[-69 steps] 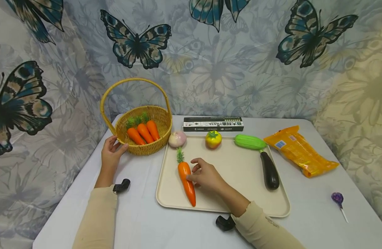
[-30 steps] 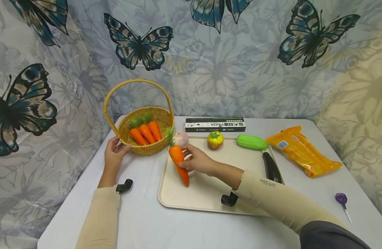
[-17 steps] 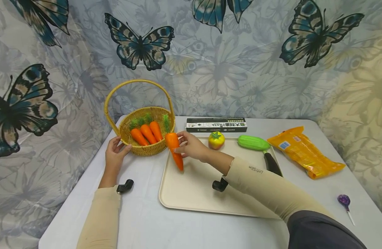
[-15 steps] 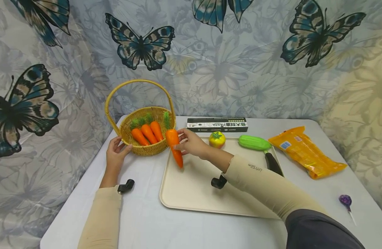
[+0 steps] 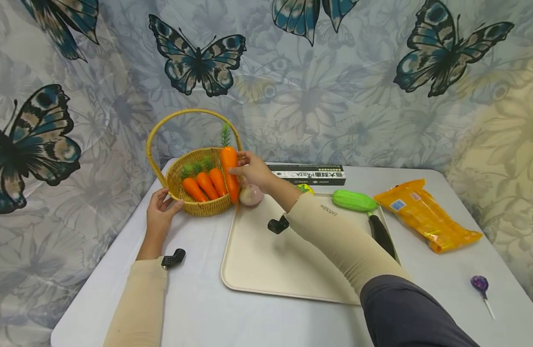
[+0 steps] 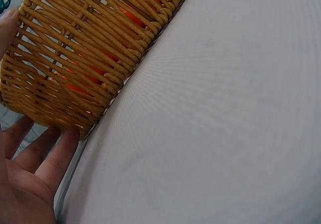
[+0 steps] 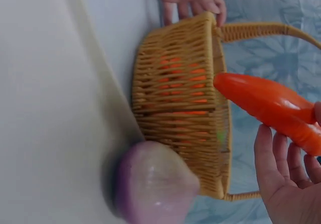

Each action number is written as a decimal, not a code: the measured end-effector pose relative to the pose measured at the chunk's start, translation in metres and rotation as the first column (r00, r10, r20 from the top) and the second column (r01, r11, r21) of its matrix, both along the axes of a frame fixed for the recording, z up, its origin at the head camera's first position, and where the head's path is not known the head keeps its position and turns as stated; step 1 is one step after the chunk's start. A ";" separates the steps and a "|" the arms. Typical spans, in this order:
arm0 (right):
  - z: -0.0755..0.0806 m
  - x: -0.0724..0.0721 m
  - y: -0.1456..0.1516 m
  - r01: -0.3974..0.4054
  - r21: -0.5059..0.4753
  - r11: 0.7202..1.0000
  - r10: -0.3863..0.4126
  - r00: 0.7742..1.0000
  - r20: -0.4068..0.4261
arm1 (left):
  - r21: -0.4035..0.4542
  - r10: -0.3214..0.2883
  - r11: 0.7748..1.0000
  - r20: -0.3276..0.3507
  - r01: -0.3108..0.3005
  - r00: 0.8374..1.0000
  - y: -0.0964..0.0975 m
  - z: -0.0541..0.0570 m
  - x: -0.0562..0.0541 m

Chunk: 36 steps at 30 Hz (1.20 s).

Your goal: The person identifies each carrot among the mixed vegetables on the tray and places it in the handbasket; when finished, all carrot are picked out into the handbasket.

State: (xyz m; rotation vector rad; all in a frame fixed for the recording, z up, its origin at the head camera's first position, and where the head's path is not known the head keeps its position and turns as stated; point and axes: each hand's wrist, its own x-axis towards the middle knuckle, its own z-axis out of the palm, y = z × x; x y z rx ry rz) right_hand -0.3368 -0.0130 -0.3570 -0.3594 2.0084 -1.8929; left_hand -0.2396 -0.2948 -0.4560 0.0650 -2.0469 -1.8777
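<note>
My right hand point(image 5: 257, 171) pinches an orange carrot point(image 5: 229, 164) with a green leafy top, holding it nearly upright above the right rim of a wicker basket point(image 5: 207, 208). In the right wrist view, the tip of the carrot point(image 7: 266, 101) is close to the rim. Several carrots point(image 5: 204, 185) lie inside the basket. My left hand point(image 5: 158, 212) holds the basket at its front left side. In the left wrist view, fingers of the left hand point(image 6: 37, 169) touch the woven wall, with the thumb near the rim.
An onion point(image 5: 251, 195) sits at the back left corner of a cream tray point(image 5: 270, 270). A green gourd point(image 5: 354, 200) and an eggplant point(image 5: 381, 236) lie at its right side. Behind stands a pasta box point(image 5: 309, 174). An orange packet point(image 5: 427, 214) and lollipop point(image 5: 480, 284) lie right.
My right hand has picked the carrot up off the tray and moved it left and back, up to the basket's rim. The left hand has stayed at the basket.
</note>
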 end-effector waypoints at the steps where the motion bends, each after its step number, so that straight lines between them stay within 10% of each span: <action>1: 0.001 -0.004 -0.003 0.009 -0.010 1.000 -0.009 1.000 0.003 | 0.002 -0.003 1.000 -0.003 0.003 1.000 0.000 0.000 0.000; 26: -0.025 -0.048 -0.041 0.146 0.314 0.938 -0.110 0.986 -0.128 | -0.021 0.009 1.000 0.012 -0.009 1.000 0.001 0.001 -0.004; 36: -0.014 -0.046 -0.041 0.126 0.050 0.991 -0.131 0.984 0.121 | -0.014 0.012 1.000 0.028 -0.012 1.000 0.000 0.001 -0.001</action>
